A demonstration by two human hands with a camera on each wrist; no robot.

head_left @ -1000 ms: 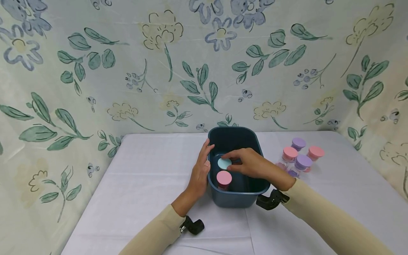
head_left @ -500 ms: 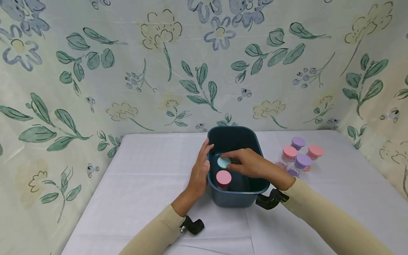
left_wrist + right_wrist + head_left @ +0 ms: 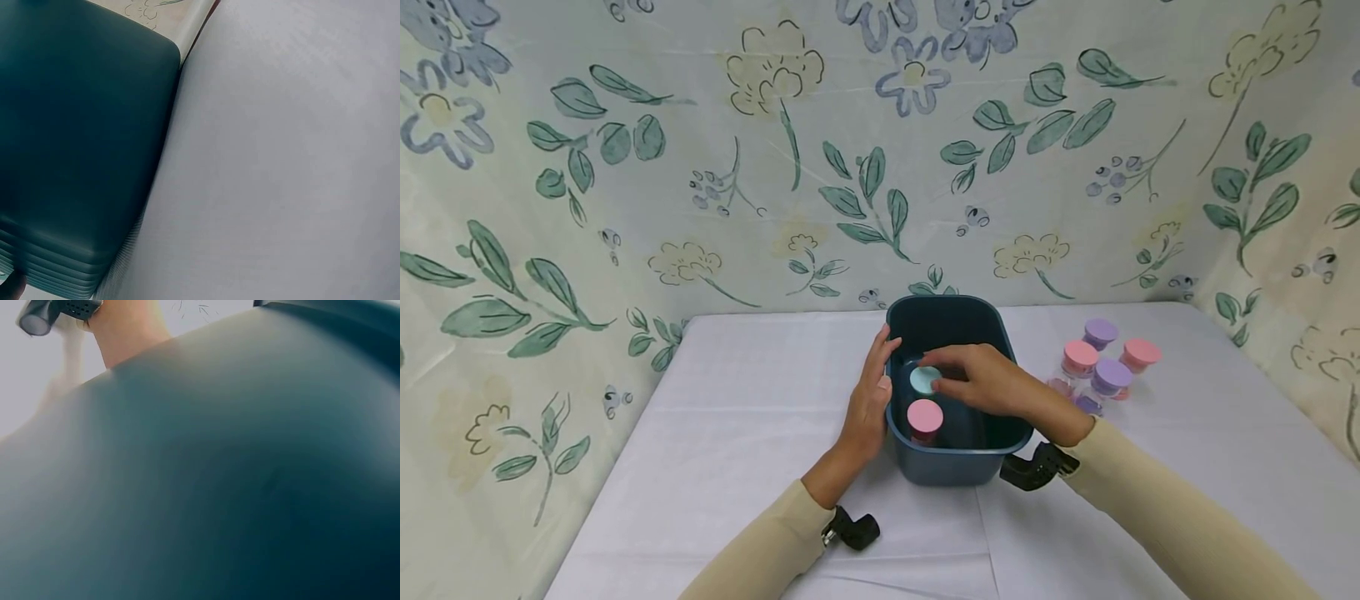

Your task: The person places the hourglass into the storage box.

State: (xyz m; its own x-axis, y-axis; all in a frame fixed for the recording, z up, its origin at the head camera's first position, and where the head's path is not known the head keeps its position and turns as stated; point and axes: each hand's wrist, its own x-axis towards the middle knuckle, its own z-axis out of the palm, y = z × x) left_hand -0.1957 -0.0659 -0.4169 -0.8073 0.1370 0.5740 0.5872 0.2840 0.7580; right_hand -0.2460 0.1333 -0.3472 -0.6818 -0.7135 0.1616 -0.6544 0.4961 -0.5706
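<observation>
A dark blue bin (image 3: 951, 468) stands on the white-covered table, and my left hand (image 3: 868, 408) lies along its left side with straight fingers. Inside the bin is a small jar with a light blue lid (image 3: 922, 381); its body is hidden. My right hand (image 3: 981, 379) reaches into the bin, thumb and forefinger loosely spread around that lid, apparently without pinching it. Nearer the bin's front wall stands a jar with a pink lid (image 3: 925, 415). In the left wrist view the bin's outer wall (image 3: 87, 137) and a fingertip (image 3: 12, 286) show. The right wrist view is mostly blurred bin wall (image 3: 187, 475).
Right of the bin, several small clear jars stand grouped, among them a front purple-lidded jar (image 3: 1111, 377), a pink-lidded jar (image 3: 1080, 358) and a rear purple-lidded jar (image 3: 1101, 332). A floral cloth (image 3: 760, 167) hangs behind the table.
My right thumb and forefinger have risen slightly and loosened from the light blue lid, which sits a little lower. My left hand stays on the bin's side.
</observation>
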